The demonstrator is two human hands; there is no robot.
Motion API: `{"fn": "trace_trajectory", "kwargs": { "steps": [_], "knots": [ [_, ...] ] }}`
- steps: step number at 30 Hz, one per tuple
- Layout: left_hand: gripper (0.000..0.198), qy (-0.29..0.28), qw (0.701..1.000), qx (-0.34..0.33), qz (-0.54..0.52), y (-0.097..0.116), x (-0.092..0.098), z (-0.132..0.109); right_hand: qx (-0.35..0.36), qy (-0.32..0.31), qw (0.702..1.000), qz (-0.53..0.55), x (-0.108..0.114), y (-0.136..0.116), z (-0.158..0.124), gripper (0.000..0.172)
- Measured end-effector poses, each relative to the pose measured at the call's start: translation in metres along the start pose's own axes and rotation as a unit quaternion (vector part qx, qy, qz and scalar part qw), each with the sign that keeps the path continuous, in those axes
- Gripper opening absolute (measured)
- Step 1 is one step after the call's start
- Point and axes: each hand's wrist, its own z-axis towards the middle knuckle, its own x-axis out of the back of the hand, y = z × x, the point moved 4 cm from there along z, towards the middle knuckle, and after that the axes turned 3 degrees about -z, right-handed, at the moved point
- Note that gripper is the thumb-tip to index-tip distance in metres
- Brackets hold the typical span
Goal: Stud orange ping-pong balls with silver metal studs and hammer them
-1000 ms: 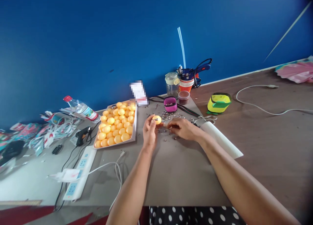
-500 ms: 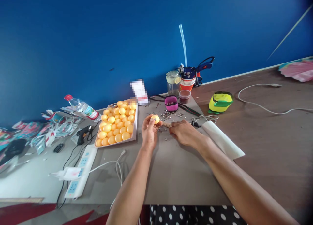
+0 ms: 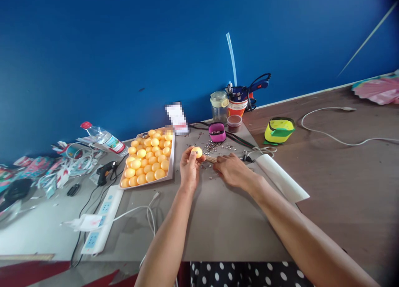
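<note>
Between the thumb and fingers of my left hand (image 3: 190,168) is an orange table tennis ball (image 3: 197,152) with a small dark spot or piece on its face. My right hand (image 3: 232,168) is closed, low over the grey work surface, around the end of a thin light-brown stick or bundle of sticks (image 3: 211,159). The stick's other end points at the ball; whether they touch I cannot tell. Small shiny metal pieces (image 3: 213,147) lie scattered just beyond both hands. Behind them stands a purple container (image 3: 217,132) with similar pieces inside.
At left, a shallow box (image 3: 173,162) holds many orange balls. Further left are a bottle (image 3: 109,139), a glue gun (image 3: 104,172) and a power strip (image 3: 104,218) with cables. A yellow container (image 3: 279,130), white sheet (image 3: 282,177), lidded jar (image 3: 220,106) and orange cup (image 3: 237,107) stand or lie to the right.
The whole view has shifted very slightly to the left. Both hands keep nearly the same pose, the ball still in the left one.
</note>
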Motion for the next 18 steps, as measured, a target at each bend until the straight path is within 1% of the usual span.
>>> {"fn": "trace_trajectory", "kwargs": {
  "steps": [6,10,14,18],
  "knots": [
    [0.037,0.002,0.999,0.023,-0.046,-0.0010,-0.0002,0.0000,-0.013,0.014,1.000,0.015,0.0000,-0.0001,0.0032,0.023],
    [0.036,0.004,0.997,0.034,-0.066,-0.0025,0.0025,0.0012,-0.014,0.023,0.999,0.017,0.0005,-0.0011,0.0022,0.024],
    [0.032,-0.006,0.999,0.010,-0.047,-0.0004,0.0003,-0.0005,0.004,0.024,1.000,0.004,-0.0004,-0.0048,0.0023,0.021],
    [0.033,-0.008,1.000,-0.021,0.005,0.0013,-0.0020,-0.0033,0.000,0.019,1.000,-0.001,-0.0035,-0.0054,0.0049,0.020]
  ]
}}
